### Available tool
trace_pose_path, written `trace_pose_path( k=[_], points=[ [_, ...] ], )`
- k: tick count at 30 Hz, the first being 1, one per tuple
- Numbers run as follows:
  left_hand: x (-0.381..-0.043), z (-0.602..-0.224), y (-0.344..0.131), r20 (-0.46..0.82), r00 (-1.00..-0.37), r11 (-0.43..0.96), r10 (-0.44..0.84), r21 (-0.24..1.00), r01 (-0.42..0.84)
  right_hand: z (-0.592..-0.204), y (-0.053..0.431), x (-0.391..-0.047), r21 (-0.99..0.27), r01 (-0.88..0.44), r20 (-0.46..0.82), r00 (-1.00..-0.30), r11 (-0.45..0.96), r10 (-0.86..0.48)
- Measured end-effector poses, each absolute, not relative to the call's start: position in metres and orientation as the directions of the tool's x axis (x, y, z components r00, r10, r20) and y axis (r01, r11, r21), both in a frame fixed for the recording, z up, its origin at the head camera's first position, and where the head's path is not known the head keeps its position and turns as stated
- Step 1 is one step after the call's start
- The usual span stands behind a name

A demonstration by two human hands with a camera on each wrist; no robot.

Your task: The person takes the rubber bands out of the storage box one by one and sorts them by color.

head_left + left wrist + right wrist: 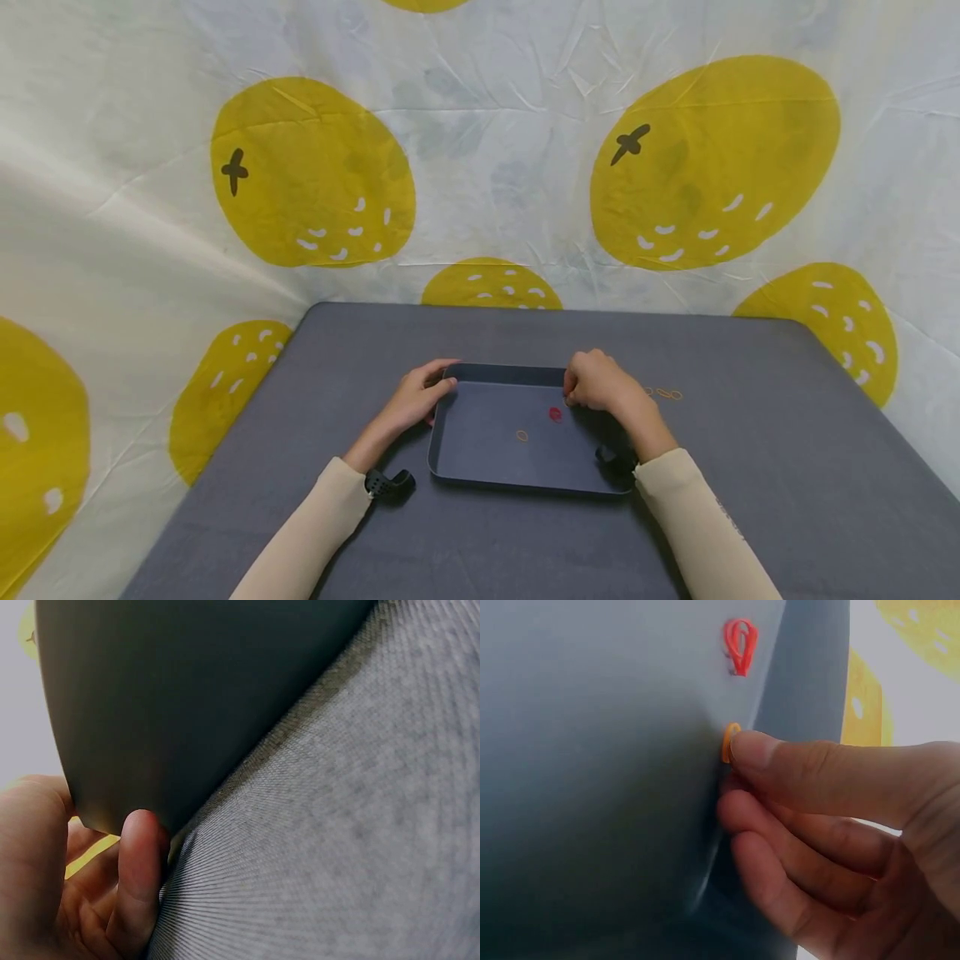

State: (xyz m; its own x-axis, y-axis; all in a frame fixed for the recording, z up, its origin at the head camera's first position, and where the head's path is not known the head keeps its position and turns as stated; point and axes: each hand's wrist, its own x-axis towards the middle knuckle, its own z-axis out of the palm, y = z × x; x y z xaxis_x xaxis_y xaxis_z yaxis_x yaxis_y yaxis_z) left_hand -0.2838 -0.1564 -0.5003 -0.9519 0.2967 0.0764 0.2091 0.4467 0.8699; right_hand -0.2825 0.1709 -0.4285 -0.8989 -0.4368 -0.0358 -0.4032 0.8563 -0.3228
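Note:
A dark grey rectangular tray (487, 462) lies on the table. At its far left corner my left hand (412, 396) grips the rim, thumb on the edge and fingers round the outside; the left wrist view shows the tray's outer wall (172, 712) close up. Over the tray's far right part, my right hand (600, 381) pinches an orange rubber band (727, 748) between thumb and fingertips, low against the tray floor. Just left of those fingers lies a red rubber band (555, 414). Another orange band (518, 433) rests near the tray's middle.
Several orange rubber bands (663, 392) lie on the grey tabletop (525, 550) right of the tray, behind my right wrist. Dark wrist-camera mounts (392, 486) sit at both cuffs. A white curtain (502, 183) with yellow fruit prints hangs behind the table.

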Motion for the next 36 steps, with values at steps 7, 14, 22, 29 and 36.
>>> trace_pose_path(
  k=[7, 14, 22, 29, 36],
  points=[
    [-0.285, -0.501, -0.157, 0.061, -0.954, 0.433, 0.295, 0.881, 0.190, -0.429, 0.170, -0.280, -0.338, -0.401, -0.054, -0.895, 0.852, -0.443],
    [-0.284, -0.501, -0.160, 0.048, -0.954, 0.433, 0.296, 0.883, 0.179, -0.427, 0.170, -0.279, -0.352, -0.406, -0.078, -0.885, 0.843, -0.459],
    [-0.283, -0.500, -0.161, 0.040, -0.955, 0.438, 0.295, 0.883, 0.172, -0.422, 0.177, -0.281, -0.425, -0.433, -0.082, -0.856, 0.795, -0.510],
    [-0.284, -0.501, -0.159, 0.051, -0.957, 0.446, 0.284, 0.877, 0.179, -0.405, 0.190, -0.278, -0.507, -0.415, -0.055, -0.859, 0.755, -0.509],
    [-0.284, -0.501, -0.156, 0.050, -0.955, 0.441, 0.292, 0.879, 0.181, -0.390, 0.216, -0.273, -0.509, -0.371, -0.005, -0.901, 0.777, -0.434]
  ],
)
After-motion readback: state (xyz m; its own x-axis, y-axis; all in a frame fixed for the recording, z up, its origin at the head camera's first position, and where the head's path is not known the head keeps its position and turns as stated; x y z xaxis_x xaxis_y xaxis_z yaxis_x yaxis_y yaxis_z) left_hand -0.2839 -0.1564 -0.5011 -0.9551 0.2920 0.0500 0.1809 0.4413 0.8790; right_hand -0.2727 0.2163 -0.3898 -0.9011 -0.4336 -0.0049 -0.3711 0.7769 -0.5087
